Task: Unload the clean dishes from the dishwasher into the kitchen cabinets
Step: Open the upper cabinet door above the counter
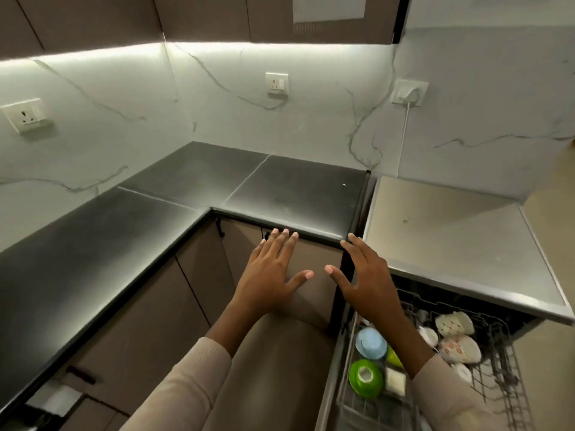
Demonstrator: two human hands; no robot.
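Observation:
The dishwasher's wire rack point(497, 365) is pulled out at the lower right. It holds a light blue cup point(370, 342), a green cup point(365, 377) and several white patterned dishes point(460, 348). My left hand point(270, 275) is held out flat, fingers straight, in front of the brown base cabinet door point(311, 293) under the counter edge. My right hand point(367, 281) hovers open beside it, above the rack's left corner. Neither hand holds anything.
A black L-shaped countertop point(217, 188) wraps the corner. The dishwasher's grey top point(451, 231) lies to the right. Brown wall cabinets point(202, 17) hang above the marble backsplash, which carries sockets point(277, 84) and a plugged-in white cable point(404, 132). Base cabinet doors point(140, 321) run along the left.

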